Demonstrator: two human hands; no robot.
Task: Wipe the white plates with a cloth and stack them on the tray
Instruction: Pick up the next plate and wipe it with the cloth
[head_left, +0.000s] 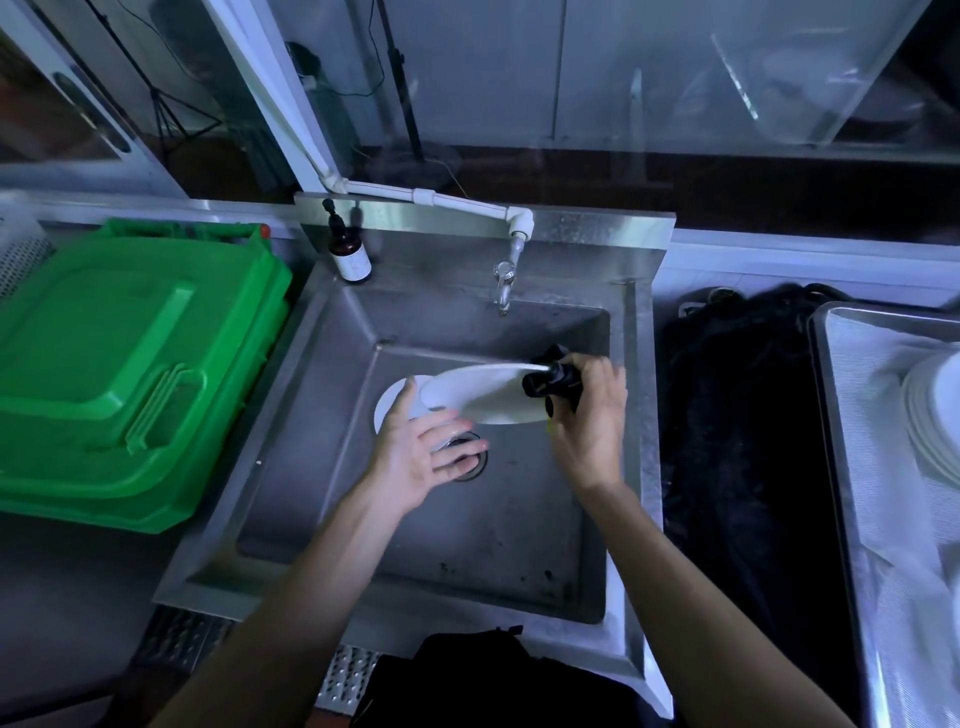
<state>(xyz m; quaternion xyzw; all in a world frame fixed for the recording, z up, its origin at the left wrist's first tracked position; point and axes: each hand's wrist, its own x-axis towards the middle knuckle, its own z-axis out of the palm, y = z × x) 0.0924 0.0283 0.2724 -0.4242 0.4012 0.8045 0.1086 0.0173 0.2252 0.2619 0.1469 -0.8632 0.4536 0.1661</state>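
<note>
Left hand (423, 457) spread open under round white plate (480, 395), I judged to steady it | right hand (589, 410) pinched black cloth (550, 382) on its rim over steel sink (332, 364) | stacked plates (932, 415) waited on metal tray (831, 415)

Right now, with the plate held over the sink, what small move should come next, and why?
Probably bring the left hand back under the plate's free edge. It hovers open just below, while only the right hand pinches the tilted plate through the dark cloth at one rim. Support from two hands would steady the wiping.
</note>
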